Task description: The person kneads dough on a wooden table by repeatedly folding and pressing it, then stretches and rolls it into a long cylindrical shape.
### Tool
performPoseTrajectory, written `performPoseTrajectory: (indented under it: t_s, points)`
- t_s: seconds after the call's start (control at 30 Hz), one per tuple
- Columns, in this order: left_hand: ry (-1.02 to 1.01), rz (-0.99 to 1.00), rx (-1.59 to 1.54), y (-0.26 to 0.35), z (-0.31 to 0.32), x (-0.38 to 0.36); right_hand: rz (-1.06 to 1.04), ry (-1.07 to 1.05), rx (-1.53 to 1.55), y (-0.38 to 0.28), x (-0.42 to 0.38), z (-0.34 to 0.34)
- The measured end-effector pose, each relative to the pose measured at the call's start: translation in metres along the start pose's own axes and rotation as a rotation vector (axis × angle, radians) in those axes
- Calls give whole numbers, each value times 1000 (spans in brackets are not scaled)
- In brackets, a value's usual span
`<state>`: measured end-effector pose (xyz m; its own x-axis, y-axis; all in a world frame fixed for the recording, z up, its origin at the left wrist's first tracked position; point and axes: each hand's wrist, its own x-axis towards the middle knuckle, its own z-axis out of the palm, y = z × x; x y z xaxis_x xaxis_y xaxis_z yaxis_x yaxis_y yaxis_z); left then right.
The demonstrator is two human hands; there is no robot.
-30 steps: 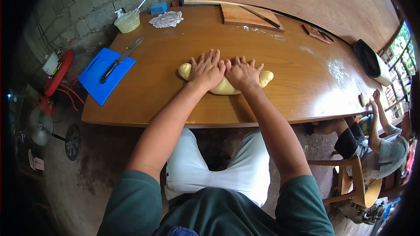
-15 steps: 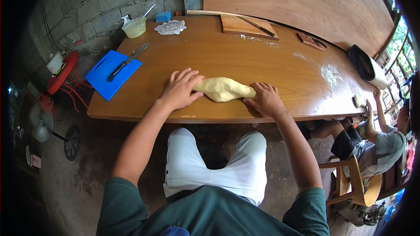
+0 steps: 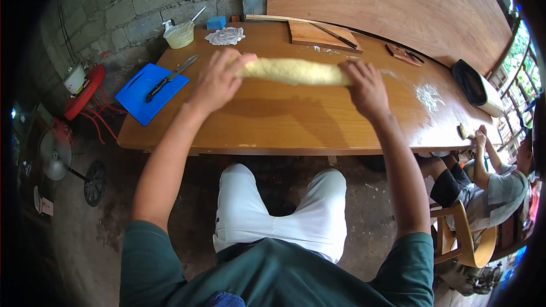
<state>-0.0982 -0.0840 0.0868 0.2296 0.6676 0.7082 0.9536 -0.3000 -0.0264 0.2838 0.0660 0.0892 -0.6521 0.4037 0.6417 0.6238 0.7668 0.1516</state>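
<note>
Pale-yellow, elongated dough roll: lifted off the wood since half a second ago, now higher in the frame, longer and more even; one piece, at upper centre, above a soft shadow.
Left bare hand: closed round the roll's left end, hiding the tip.
Right bare hand: closed round the right end, hiding that tip too, with thumb out of sight.
Glossy brown wooden table: one, across the middle.
Boards: three; flat blue plastic board at left, thick light-brown wooden board at upper centre, small reddish-brown board at upper right.
Black-handled steel knife: one, partly on the blue plastic.
Long, thin dark tool: one, on the thick board, hard to identify.
Translucent yellowish plastic tub: one, upper left, contents unclear.
Crumpled white cloth: one, beside the tub.
Second person: one, far right, partly lost in the dark border.
</note>
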Motion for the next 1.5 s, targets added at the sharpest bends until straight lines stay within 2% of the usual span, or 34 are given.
performPoseTrajectory:
  t_s: [0.03, 0.07, 0.13, 0.17, 0.2, 0.23, 0.27, 0.3, 0.33, 0.37, 0.4, 0.43, 0.47, 0.5, 0.57, 0.7, 0.97, 1.3, 1.5]
  points:
    - [-125, -20, 10, -1, 22, -24, 41, -197, 6, -5, -12, 13]
    - [-247, -40, 21, -1, 42, -46, 34, -194, 8, -12, -33, 29]
    - [-509, -154, -18, 13, 53, -77, 28, -380, -75, -27, -63, 48]
    - [-484, -201, -54, 19, 53, -78, 24, -374, -76, -25, -59, 53]
    - [-399, -136, -29, 30, 49, -69, -2, -262, 27, -35, -49, 52]
    - [-298, -141, -137, 43, 50, -53, -23, -158, 133, -48, -42, 51]
    - [-203, -157, -251, 57, 58, -40, -16, -177, 141, -66, -34, 51]
    - [-217, -166, -263, 69, 76, -29, 118, -196, 377, -86, -18, 54]
    - [-132, -198, -405, 76, 97, -14, 250, -201, 606, -98, 0, 60]
    - [-44, -231, -544, 81, 117, -5, 252, -207, 607, -102, 6, 86]
    - [-49, -236, -546, 81, 137, -5, 360, -122, 619, -104, 4, 130]
    - [-86, -353, -417, 79, 159, -7, 467, -36, 630, -105, 3, 156]
    - [-124, -468, -285, 78, 174, -7, 469, -42, 634, -109, 5, 157]
    - [-76, -493, -308, 84, 164, -2, 474, -7, 489, -114, 8, 151]
    - [-9, -429, -265, 73, 172, 5, 470, 2, 291, -113, 13, 152]
    - [131, -313, -220, 53, 196, 20, 458, 23, 286, -97, 30, 168]
    - [106, -331, -238, 16, 229, 61, 480, -72, 279, -60, 75, 204]
    - [56, -436, -199, -42, 302, 111, 543, -199, 243, -11, 129, 269]
    - [87, -399, -184, -34, 296, 99, 423, -86, 195, -15, 121, 268]
